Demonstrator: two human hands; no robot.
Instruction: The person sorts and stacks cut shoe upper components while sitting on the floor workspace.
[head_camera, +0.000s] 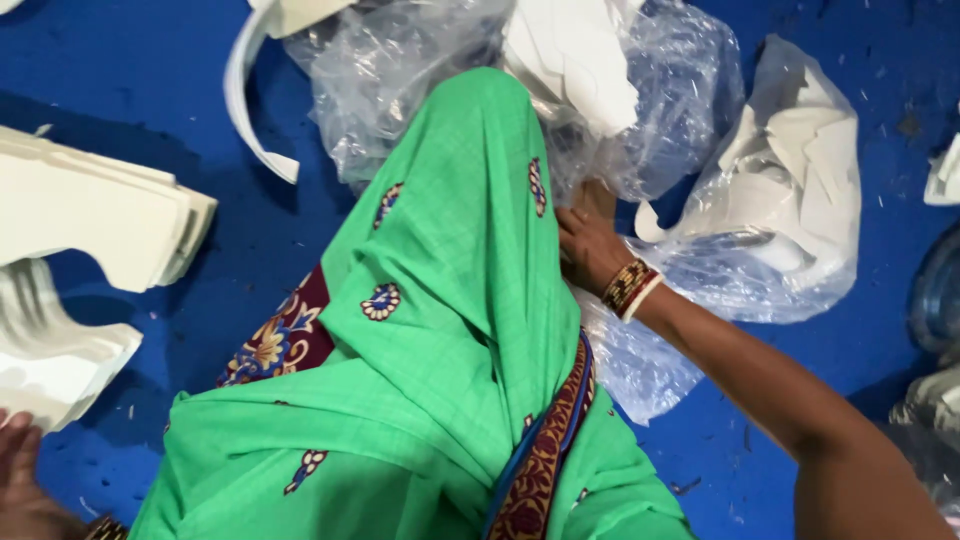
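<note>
My right hand (588, 240) presses the crinkled clear plastic bag (640, 100) of white cut pieces beside my knee on the blue floor (150, 100); its grip is hidden. My left hand (20, 480) rests open near stacked white pieces (60, 350).

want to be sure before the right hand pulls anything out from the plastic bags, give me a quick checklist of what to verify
1. Right hand reaches the clear crinkled plastic bag: ok, it rests against it beside the green cloth-covered knee.
2. Right hand's grip: cannot tell, the fingers are hidden behind the cloth.
3. Left hand free: cannot tell, only its edge shows at the lower left corner.
4. White cut foam pieces stacked at left: ok, apart from both hands.
5. Second clear bag of white pieces at right: ok, lying untouched on the blue floor.
</note>
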